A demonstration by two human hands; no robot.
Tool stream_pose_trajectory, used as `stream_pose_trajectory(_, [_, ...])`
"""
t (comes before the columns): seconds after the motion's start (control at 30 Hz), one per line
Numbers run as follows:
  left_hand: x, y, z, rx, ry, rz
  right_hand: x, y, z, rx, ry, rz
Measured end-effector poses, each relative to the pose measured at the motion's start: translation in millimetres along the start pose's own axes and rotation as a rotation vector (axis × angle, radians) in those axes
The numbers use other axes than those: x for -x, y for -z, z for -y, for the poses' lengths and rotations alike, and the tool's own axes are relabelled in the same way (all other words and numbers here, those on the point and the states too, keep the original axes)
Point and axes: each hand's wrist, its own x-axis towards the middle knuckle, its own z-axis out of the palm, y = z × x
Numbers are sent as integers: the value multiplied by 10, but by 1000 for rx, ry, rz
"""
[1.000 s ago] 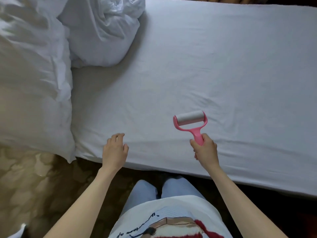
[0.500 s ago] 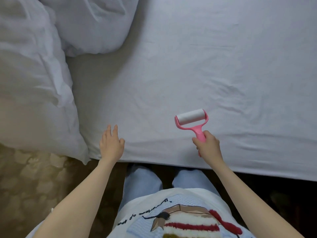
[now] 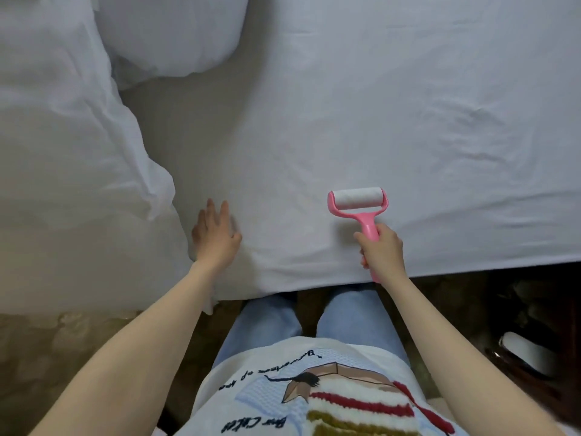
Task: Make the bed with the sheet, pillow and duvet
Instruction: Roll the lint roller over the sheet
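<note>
A white sheet point(image 3: 393, 105) covers the mattress and shows light creases on the right. My right hand point(image 3: 383, 250) grips the handle of a pink lint roller point(image 3: 358, 199), whose white roll lies on the sheet near the front edge. My left hand point(image 3: 215, 237) lies flat on the sheet with straight fingers, close to the bed's front edge. A white duvet point(image 3: 63, 168) is heaped on the left and hangs over the bed's side. A white pillow point(image 3: 176, 33) sits at the top left, partly behind the duvet.
The bed's front edge point(image 3: 314, 283) runs just ahead of my legs. Patterned floor point(image 3: 47, 357) shows at the lower left. A dark object with a white part point(image 3: 525, 354) lies on the floor at the lower right.
My left hand has moved forward and flattened onto the sheet beside the duvet. The view has tilted down and closer to the bed's edge. The roller stays in my right hand.
</note>
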Motion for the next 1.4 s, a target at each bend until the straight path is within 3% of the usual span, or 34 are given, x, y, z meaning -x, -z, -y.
stream_pose_trajectory(0.2, [-198, -8, 188, -65, -130, 79, 226, -352, -70, -78, -158, -48])
stream_pose_trajectory(0.37, [-216, -93, 28, -33, -151, 91, 215, -417, -131, -116, -184, -72])
stream_pose_trajectory(0.73, [-447, -248, -461, 69, 50, 215, -429, -536, 23, -46, -157, -63])
stream_pose_trajectory(1.03, [-600, -441, -677, -9, 223, 247, -1294, -384, 448, 41, -55, -77])
stream_pose_trajectory(1.4, [-673, -441, -750, -24, 276, 249, -2109, -161, 1318, 13, 44, -102])
